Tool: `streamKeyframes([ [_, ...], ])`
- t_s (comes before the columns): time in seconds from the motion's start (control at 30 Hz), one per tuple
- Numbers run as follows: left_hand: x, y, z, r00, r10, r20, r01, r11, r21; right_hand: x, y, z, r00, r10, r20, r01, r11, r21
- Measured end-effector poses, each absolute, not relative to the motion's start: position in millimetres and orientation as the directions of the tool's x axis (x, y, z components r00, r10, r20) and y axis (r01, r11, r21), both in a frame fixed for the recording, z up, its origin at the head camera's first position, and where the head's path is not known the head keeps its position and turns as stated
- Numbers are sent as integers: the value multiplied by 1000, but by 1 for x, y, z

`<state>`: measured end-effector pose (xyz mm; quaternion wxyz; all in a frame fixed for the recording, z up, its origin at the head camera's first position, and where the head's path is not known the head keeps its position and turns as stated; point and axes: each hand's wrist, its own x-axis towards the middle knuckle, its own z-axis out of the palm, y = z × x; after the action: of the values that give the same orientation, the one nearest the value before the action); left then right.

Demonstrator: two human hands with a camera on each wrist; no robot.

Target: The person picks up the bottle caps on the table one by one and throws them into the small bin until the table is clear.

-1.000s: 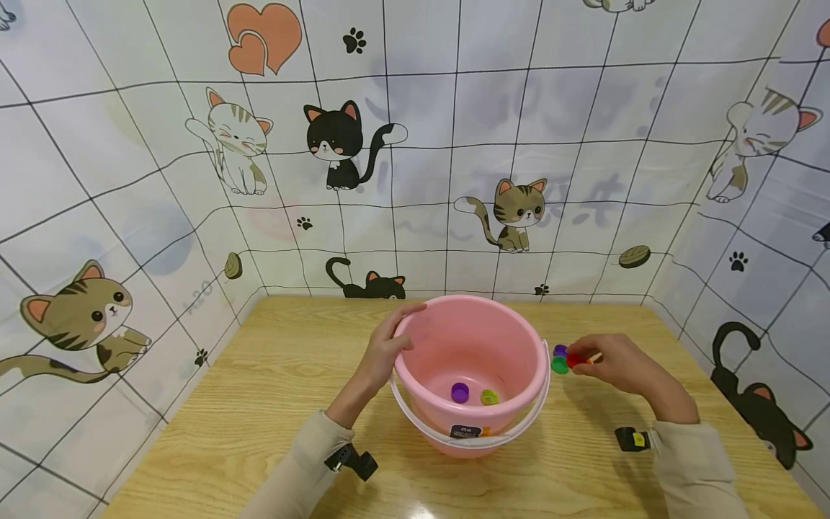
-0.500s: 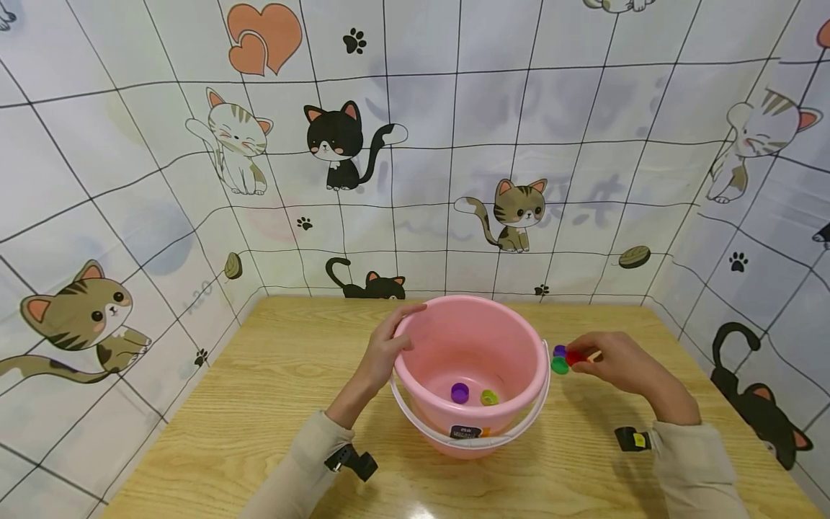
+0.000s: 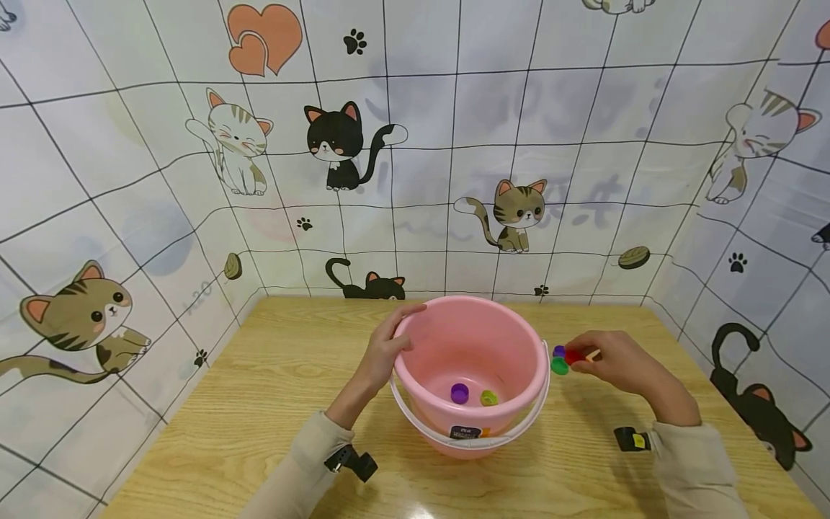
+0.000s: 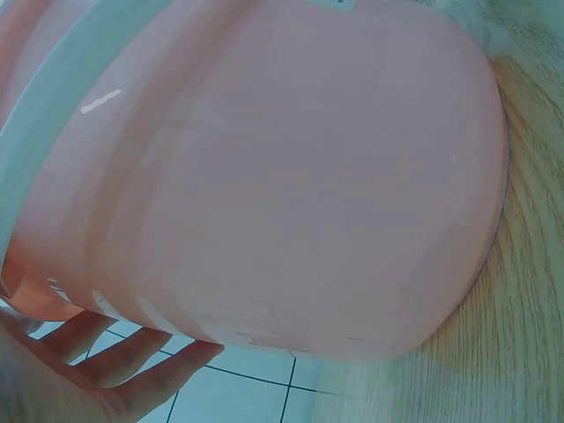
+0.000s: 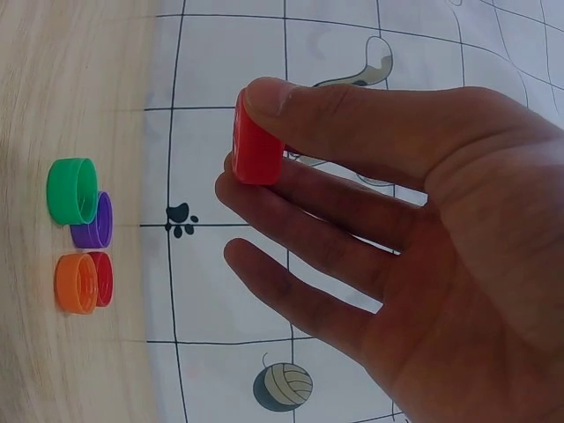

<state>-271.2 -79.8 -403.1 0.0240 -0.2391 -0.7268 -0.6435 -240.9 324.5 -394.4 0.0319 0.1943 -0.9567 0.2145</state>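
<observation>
A pink bucket with a white handle stands on the table. My left hand grips its left rim, thumb over the edge and fingers along the outside wall. Inside, on the bottom, lie a purple bottle cap and a yellow-green cap. To the right of the bucket, my right hand pinches a red bottle cap between thumb and fingertips, raised above the table. Below it, in the right wrist view, are a green cap, a purple cap, an orange cap and another red cap.
The wooden table reaches back to a white grid-patterned cloth printed with cartoon cats, which also closes off both sides. The bucket's handle hangs down over its front. A black wrist mount sits on the left sleeve.
</observation>
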Motion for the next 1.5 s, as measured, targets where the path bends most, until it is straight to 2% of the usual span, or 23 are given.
streamKeyframes([
  [0.3, -271, -80, -404, -884, 323, 339, 375, 53, 926, -240, 323, -392, -939, -324, 121, -344, 850, -398],
  [0.77, -272, -80, -403, -880, 323, 349, 387, 59, 920, -238, 319, -387, -937, -324, 131, -349, 842, -411],
  [1.5, -271, -81, -403, -883, 328, 336, 374, 57, 926, -236, 312, -382, -913, -354, 200, -405, 835, -372],
])
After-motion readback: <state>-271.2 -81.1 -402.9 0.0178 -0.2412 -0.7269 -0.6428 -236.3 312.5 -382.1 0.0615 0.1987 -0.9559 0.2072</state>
